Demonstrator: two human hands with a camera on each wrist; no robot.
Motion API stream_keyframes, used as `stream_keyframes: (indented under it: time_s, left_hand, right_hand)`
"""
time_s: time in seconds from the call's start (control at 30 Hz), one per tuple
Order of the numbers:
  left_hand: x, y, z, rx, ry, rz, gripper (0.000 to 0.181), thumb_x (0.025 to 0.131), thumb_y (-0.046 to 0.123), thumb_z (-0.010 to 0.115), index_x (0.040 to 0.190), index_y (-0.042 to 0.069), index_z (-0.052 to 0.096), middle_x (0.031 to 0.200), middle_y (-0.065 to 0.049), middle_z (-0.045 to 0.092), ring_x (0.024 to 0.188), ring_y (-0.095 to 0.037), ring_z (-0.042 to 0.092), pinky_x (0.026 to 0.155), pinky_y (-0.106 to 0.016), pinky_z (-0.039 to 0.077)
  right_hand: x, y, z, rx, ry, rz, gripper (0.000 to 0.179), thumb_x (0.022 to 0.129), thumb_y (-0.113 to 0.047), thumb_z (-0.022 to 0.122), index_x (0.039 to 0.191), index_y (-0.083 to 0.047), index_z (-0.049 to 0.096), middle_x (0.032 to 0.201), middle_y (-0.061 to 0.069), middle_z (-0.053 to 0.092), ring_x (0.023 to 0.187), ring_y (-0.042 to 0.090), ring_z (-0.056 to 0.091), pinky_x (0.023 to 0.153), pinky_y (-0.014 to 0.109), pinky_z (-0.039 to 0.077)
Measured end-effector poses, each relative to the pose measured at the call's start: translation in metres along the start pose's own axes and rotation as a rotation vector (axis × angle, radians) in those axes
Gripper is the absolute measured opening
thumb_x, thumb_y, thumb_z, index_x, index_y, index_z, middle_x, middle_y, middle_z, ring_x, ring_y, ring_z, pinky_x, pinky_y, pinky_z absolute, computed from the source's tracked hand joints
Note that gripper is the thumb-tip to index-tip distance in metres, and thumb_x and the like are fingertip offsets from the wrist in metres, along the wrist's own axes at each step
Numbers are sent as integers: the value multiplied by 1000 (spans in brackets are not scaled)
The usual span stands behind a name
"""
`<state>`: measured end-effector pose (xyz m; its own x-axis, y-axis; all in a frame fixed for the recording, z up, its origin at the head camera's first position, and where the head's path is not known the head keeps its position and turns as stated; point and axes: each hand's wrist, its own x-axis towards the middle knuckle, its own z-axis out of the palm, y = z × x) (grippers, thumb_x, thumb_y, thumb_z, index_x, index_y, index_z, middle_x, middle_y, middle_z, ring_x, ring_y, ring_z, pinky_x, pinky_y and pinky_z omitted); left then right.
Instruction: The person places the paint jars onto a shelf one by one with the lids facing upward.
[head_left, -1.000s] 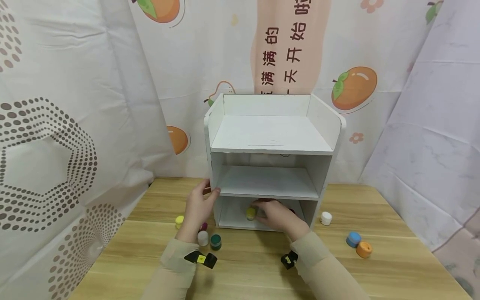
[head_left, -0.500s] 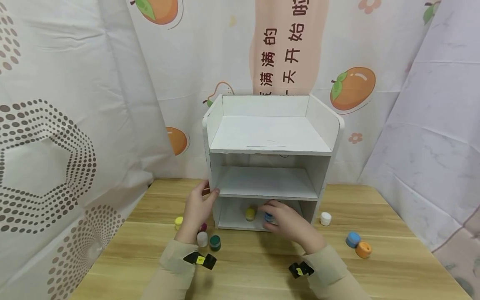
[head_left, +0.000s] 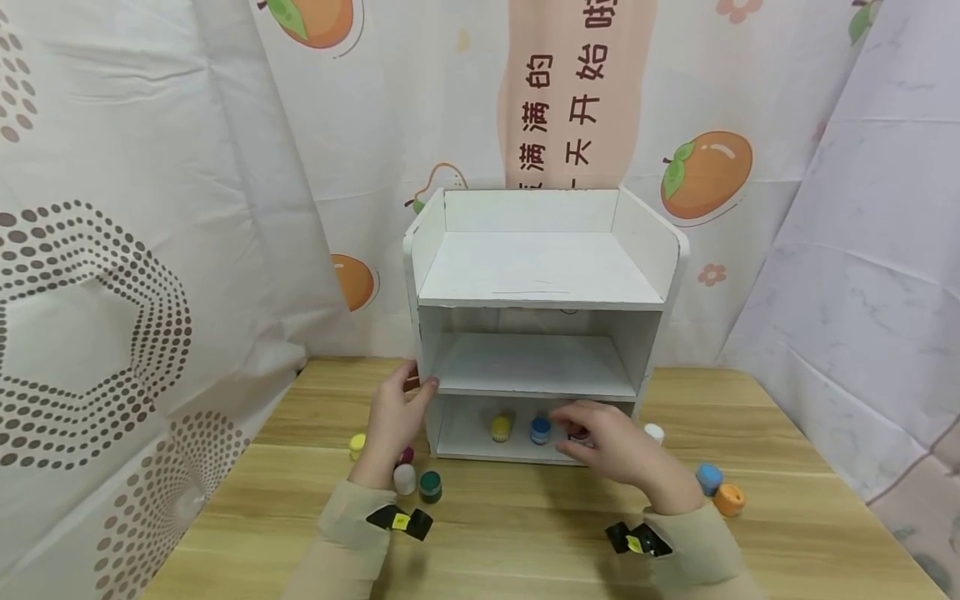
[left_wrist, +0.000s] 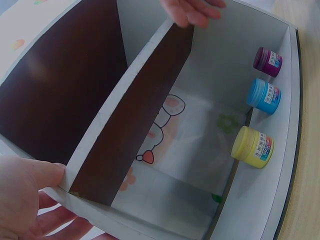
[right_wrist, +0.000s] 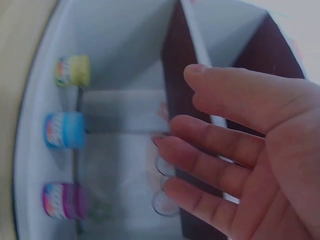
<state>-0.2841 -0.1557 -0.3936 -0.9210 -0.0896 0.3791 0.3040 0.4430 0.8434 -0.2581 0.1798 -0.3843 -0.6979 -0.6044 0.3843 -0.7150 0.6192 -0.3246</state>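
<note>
My left hand (head_left: 393,417) grips the left side panel of a small white shelf unit (head_left: 540,267), thumb at the front edge and fingers on the outer side. On the bottom shelf stand three small labelled paint jars in a row: yellow (head_left: 501,428), blue (head_left: 540,430) and purple (right_wrist: 65,201). My right hand (head_left: 611,442) hovers in front of the purple jar, partly covering it in the head view. Its fingers are relaxed and hold nothing; in the right wrist view they are apart from all the jars.
Left of the shelf unit on the wooden table stand yellow (head_left: 357,446), purple (head_left: 406,456), white (head_left: 405,479) and dark green (head_left: 431,486) jars. To the right are white (head_left: 654,432), blue (head_left: 708,478) and orange (head_left: 729,499) jars. A patterned curtain (head_left: 225,208) hangs behind.
My right hand has moved rightward along the bottom shelf, from beside the yellow jar past the blue one to the purple one. The blue jar has come into full view. My left hand stays put.
</note>
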Motion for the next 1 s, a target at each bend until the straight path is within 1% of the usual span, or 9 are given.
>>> stream_keyframes:
  time_s: [0.13, 0.23, 0.37, 0.47, 0.57, 0.7, 0.8, 0.87, 1.0]
  left_hand:
    - [0, 0, -1, -3, -4, -7, 42, 101, 26, 67, 138, 8, 59, 135, -12, 62, 122, -30, 61, 94, -46, 56]
    - [0, 0, -1, -4, -2, -5, 42, 101, 26, 67, 138, 8, 59, 135, -12, 62, 122, -31, 61, 94, -46, 56]
    - [-1, 1, -2, -7, 4, 2, 42, 101, 24, 67, 138, 7, 59, 135, -14, 62, 122, -32, 61, 94, -47, 56]
    - [-1, 1, -2, -10, 4, 6, 43, 101, 24, 67, 139, 5, 59, 136, -16, 61, 122, -34, 61, 93, -48, 56]
    - [-1, 1, -1, -10, 2, 1, 43, 101, 24, 67, 139, 5, 58, 136, -16, 61, 122, -34, 61, 94, -47, 55]
    - [-1, 1, -1, -6, -1, -9, 43, 101, 26, 67, 138, 7, 59, 136, -14, 61, 122, -31, 61, 95, -46, 55]
    - [-1, 1, 0, -4, -3, -10, 42, 101, 26, 67, 138, 7, 59, 135, -13, 62, 123, -31, 61, 94, -46, 55]
    - [-1, 1, 0, -3, -4, -11, 42, 101, 26, 67, 137, 7, 60, 135, -13, 62, 123, -31, 60, 95, -46, 55]
    - [-1, 0, 0, -3, -5, -13, 42, 101, 27, 67, 138, 8, 60, 135, -12, 62, 123, -31, 60, 95, -46, 55]
  right_hand:
    - [-7, 4, -17, 50, 26, 36, 27, 94, -15, 75, 120, -10, 72, 106, -4, 70, 88, 9, 65, 74, 33, 59]
    - [-13, 7, -27, 64, 73, 46, 24, 94, -14, 75, 117, -11, 73, 105, -6, 71, 88, 7, 65, 73, 32, 59]
    - [-22, 11, -40, 54, 133, 47, 21, 93, -12, 76, 113, -11, 74, 102, -7, 72, 86, 4, 64, 69, 30, 58]
    - [-29, 14, -48, 23, 154, 73, 19, 93, -12, 76, 112, -13, 75, 98, -11, 71, 84, 3, 64, 69, 31, 58]
    - [-35, 17, -55, -2, 151, 114, 17, 93, -12, 76, 110, -13, 75, 93, -15, 69, 83, 3, 64, 68, 30, 58]
    - [-41, 23, -61, -7, 119, 186, 12, 93, -11, 74, 106, -13, 74, 89, -14, 69, 82, 6, 65, 68, 29, 58]
    - [-45, 29, -65, -24, 95, 251, 9, 95, -13, 73, 103, -14, 74, 88, -13, 68, 82, 8, 65, 71, 34, 58]
    - [-48, 34, -66, -39, 83, 295, 10, 96, -15, 72, 105, -13, 73, 90, -10, 70, 86, 14, 67, 73, 39, 57]
    - [-54, 47, -65, -39, 60, 374, 20, 96, -17, 71, 113, -7, 71, 103, 6, 73, 98, 33, 68, 78, 52, 57]
